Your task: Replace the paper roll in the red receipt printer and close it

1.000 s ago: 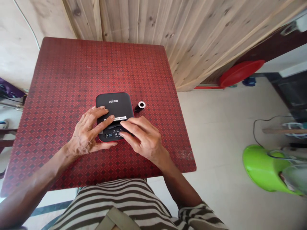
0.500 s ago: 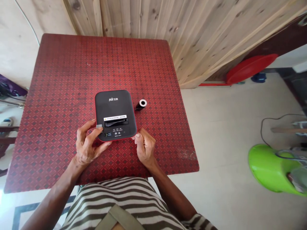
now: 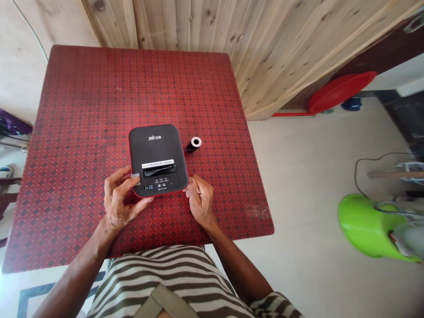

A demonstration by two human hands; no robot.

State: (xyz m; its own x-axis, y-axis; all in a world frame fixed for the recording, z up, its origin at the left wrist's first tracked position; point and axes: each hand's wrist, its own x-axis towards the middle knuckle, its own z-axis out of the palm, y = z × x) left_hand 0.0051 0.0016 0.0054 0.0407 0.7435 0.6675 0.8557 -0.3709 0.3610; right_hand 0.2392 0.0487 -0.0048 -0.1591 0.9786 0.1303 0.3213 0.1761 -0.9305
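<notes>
A black receipt printer (image 3: 155, 150) with rounded corners and a red rim is at the near middle of the table. A paper slot with a white warning label and a small panel of buttons are on its top. My left hand (image 3: 117, 201) grips its near left corner, fingers on the left edge over a grey patch, thumb at the front. At the near right corner, my right hand (image 3: 201, 201) is closed on the edge; its fingertips are partly hidden. A black paper roll (image 3: 192, 145) with a white ring at its end lies just right of the printer.
The table (image 3: 99, 92) has a red patterned cover. Behind it stands a wooden plank wall (image 3: 188, 26). On the floor to the right are a green plastic stool or tub (image 3: 356, 225), a dark cable (image 3: 357, 163) and a red basin (image 3: 341, 90).
The view has shifted slightly. Both hands keep their places at the printer's near corners, and the paper roll stays beside it.
</notes>
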